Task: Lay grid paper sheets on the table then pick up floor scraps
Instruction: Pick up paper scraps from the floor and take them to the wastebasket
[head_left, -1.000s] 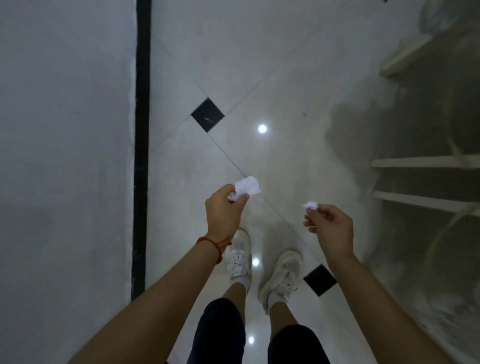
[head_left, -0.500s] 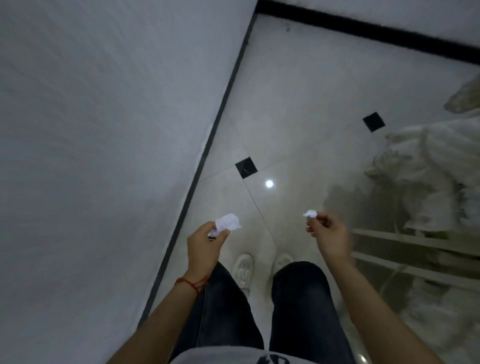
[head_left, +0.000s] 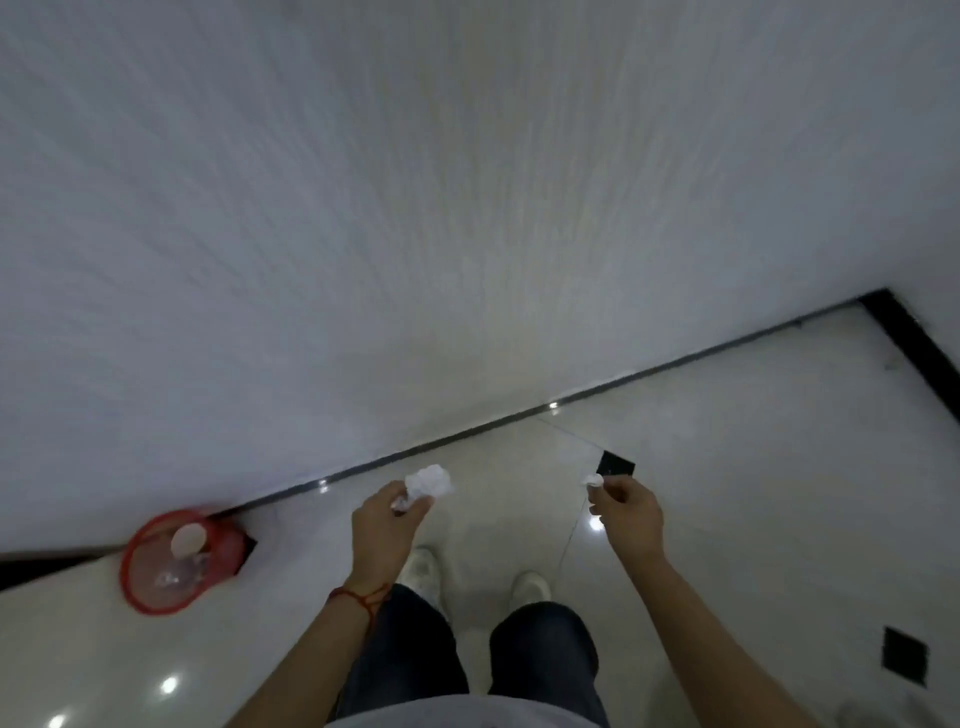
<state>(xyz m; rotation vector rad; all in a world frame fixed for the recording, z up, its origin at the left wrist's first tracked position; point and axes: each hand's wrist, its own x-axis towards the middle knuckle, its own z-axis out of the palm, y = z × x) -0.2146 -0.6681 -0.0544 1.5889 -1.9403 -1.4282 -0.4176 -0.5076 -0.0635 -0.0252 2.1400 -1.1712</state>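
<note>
**Both hands loaded, red bin low to the left**

Nearest, the left hand (head_left: 387, 525) pinches a crumpled paper wad (head_left: 427, 481) between thumb and fingertips, the wad standing clear above the knuckles; a red string bracelet (head_left: 358, 598) circles that wrist. The right hand (head_left: 626, 512) has its fingers curled on a much smaller scrap (head_left: 592, 479), of which only a white tip shows past the fingertips. Both scraps are off the floor and carried at about the same height in front of the body.

The relation that matters is the red mesh bin (head_left: 176, 558). It stands to the left of the left hand and slightly nearer the person, against the foot of the wall. The left hand is the nearer of the two to it; the right hand is well apart from it, on the far side of the body. The bin's mouth faces up and already holds pale rubbish, blurred. If the scraps are meant for it, the likely move is a turn to the left, the big wad first.

Beyond the bin, the glossy pale tile floor (head_left: 727, 467) has small black inset squares and bright light reflections. The white wall (head_left: 415, 208) meets it along a dark baseboard (head_left: 571, 399) running up to the right from the bin. No table or grid paper is in view.
</note>
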